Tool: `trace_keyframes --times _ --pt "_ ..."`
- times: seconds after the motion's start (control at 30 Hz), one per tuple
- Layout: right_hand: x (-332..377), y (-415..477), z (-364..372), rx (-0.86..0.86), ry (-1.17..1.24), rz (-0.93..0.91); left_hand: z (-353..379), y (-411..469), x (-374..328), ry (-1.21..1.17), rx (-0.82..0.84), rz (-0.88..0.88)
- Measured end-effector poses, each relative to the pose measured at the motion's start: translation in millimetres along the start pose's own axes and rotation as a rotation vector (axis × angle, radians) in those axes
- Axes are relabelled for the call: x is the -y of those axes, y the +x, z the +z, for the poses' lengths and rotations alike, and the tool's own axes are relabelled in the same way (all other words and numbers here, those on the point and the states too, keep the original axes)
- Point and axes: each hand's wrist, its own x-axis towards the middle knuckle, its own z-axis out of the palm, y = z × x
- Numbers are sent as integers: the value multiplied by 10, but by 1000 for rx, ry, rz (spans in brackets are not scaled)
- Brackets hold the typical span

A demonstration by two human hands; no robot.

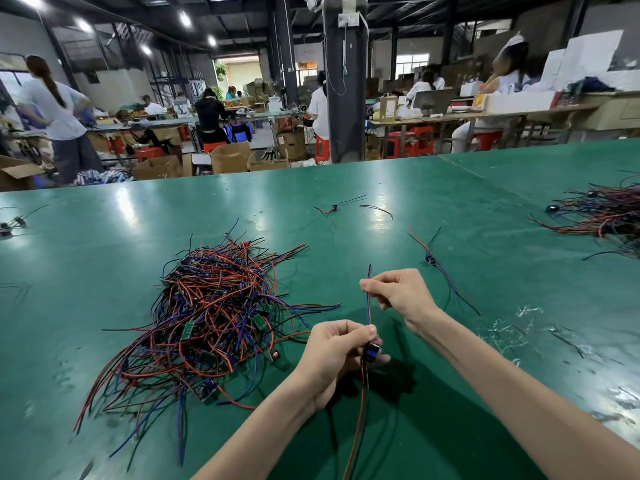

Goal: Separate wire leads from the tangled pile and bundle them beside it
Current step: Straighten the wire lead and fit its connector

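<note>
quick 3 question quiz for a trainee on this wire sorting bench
1. True or false: the tangled pile lies left of the left hand.
2. The right hand pinches: A) the upper end of the wire lead; B) the pile; C) nothing.
3. Which hand holds the lead lower down, by its small dark component?
Key: 1 true; 2 A; 3 left.
</note>
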Motion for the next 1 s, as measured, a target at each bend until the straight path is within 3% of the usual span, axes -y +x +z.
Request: trace_keyframes --times 0.17,0.43,0.57,0.63,0.8,1.0 --pt "-71 103 -78 -107 -241 -117 32 -30 -2 34 29 -7" --pt "-97 140 -74 -89 -246 -201 -14 18 -12 44 68 -48" --pt "-20 105 -72 3 80 4 -12 52 13 4 5 8" --pt "23 40 -83 130 210 139 -35 101 4 -26 -81 54" --pt "74 -143 -1 487 112 202 -95 197 1 -87 -174 99" --pt "47 -164 132 414 213 233 -121 213 -11 -102 -151 80"
